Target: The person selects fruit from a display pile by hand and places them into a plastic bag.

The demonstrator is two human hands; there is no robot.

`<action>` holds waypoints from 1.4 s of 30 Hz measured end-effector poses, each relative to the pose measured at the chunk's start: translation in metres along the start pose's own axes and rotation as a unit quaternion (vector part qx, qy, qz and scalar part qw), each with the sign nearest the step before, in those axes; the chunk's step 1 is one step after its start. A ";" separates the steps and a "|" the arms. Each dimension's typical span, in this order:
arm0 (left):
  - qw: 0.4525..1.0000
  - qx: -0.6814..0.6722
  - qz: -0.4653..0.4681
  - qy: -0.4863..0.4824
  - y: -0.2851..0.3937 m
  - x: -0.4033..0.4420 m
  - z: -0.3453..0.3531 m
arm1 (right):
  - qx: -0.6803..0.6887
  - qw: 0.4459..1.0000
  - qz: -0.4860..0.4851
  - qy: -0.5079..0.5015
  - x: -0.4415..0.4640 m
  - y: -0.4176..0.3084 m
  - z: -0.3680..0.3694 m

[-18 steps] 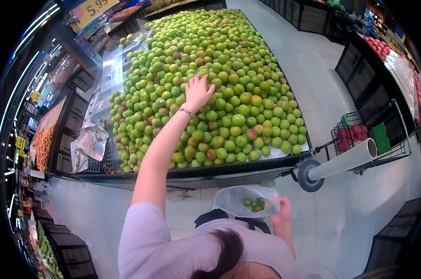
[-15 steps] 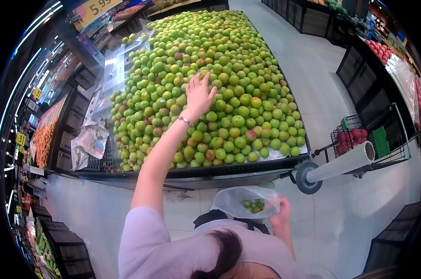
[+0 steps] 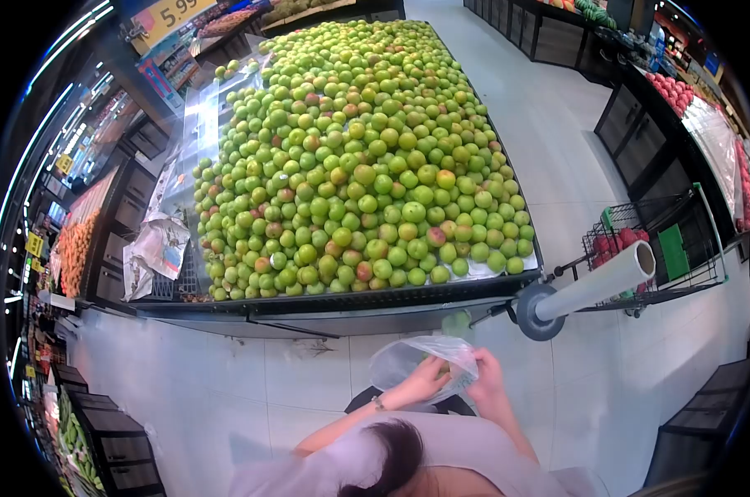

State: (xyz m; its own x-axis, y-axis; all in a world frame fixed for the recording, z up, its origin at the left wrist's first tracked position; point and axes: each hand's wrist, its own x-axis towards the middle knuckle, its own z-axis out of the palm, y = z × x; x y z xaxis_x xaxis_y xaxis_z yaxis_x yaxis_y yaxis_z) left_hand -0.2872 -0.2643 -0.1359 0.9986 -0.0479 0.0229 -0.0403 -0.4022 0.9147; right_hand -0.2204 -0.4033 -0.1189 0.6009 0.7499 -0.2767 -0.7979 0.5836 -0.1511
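A wide heap of green, partly reddish round fruit [image 3: 342, 166] fills the display stand in front of me. Close to my body hangs a clear plastic bag [image 3: 396, 362], its rim gripped by the closed fingers of my right hand [image 3: 484, 377]. My left hand [image 3: 425, 379], with a bracelet at the wrist, is at the bag's mouth, its fingers partly inside and curled. Green fruit shows at those fingertips, but whether they grip it or it lies in the bag is unclear.
Right of the stand are a wire cart [image 3: 681, 248] holding red fruit and a pale tube [image 3: 598, 282] with a grey disc. Crumpled paper [image 3: 156, 253] lies at the stand's left edge. Other produce stands line both sides, and a price sign [image 3: 172, 16] hangs at the upper left.
My left hand has come back from the fruit heap to the bag's mouth, and its spread fingers have curled. My right hand still holds the bag, slightly further left.
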 end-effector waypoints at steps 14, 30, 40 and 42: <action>0.994 0.028 -0.087 -0.061 -0.025 -0.085 0.020 | -0.098 0.988 0.043 0.109 -0.059 0.095 0.031; 0.931 0.225 -0.070 -0.277 0.021 -0.087 0.105 | -0.095 0.990 0.016 0.100 -0.144 0.038 0.001; 0.844 0.010 0.069 -0.531 0.039 0.010 0.291 | -0.029 0.975 -0.166 0.143 -0.254 -0.095 -0.063; 0.873 0.010 0.006 -0.488 0.046 0.013 0.324 | -0.036 0.976 -0.168 0.133 -0.267 -0.117 -0.071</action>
State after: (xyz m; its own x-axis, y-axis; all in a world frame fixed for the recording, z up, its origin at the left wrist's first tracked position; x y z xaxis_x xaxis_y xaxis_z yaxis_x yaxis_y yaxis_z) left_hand -0.2870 -0.5794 -0.2246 0.4939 -0.8042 -0.3307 -0.0611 -0.4114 0.9094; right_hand -0.2904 -0.6942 -0.0952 0.8027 0.4074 -0.4356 -0.5656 0.7516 -0.3394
